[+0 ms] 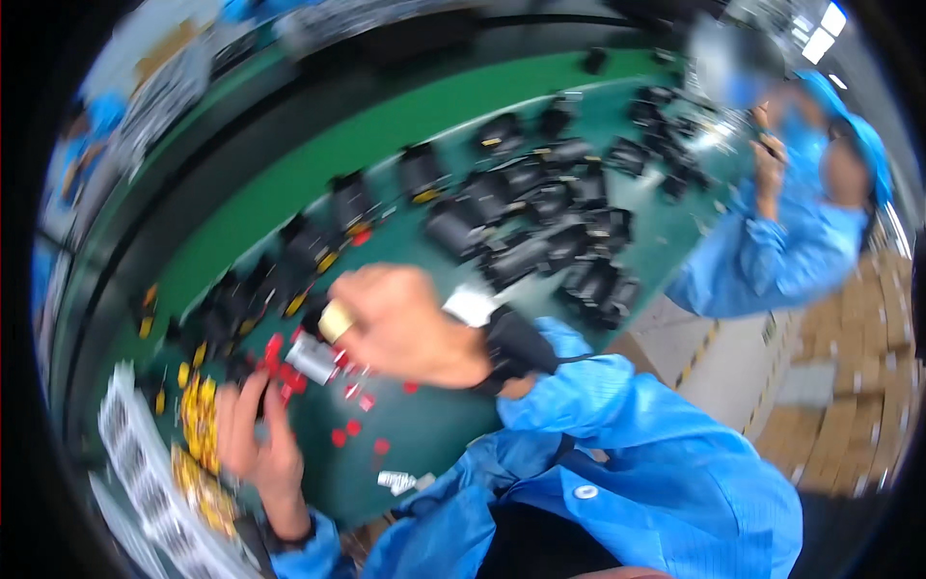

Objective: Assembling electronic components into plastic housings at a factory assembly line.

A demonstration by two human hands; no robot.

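Observation:
My right hand (395, 323), smeared by motion, is closed above the middle of the green table, with a pale yellow cover (336, 320) on one finger. What its fingers hold, if anything, is hidden. My left hand (258, 449) is lower and further left, its fingers bent around a small dark thing I cannot make out. Between and below the hands lie scattered small red pieces (353, 427) and a silvery-white piece (313, 359). Beside my left hand is a heap of small yellow parts (200, 420).
Black devices (352, 201) with yellow ends line the table's far edge. More black devices (526, 256) crowd its middle right. White label sheets (145, 463) lie at the left. A co-worker in a blue coat (791, 251) sits at the right. Cardboard boxes (849, 405) stand on the floor.

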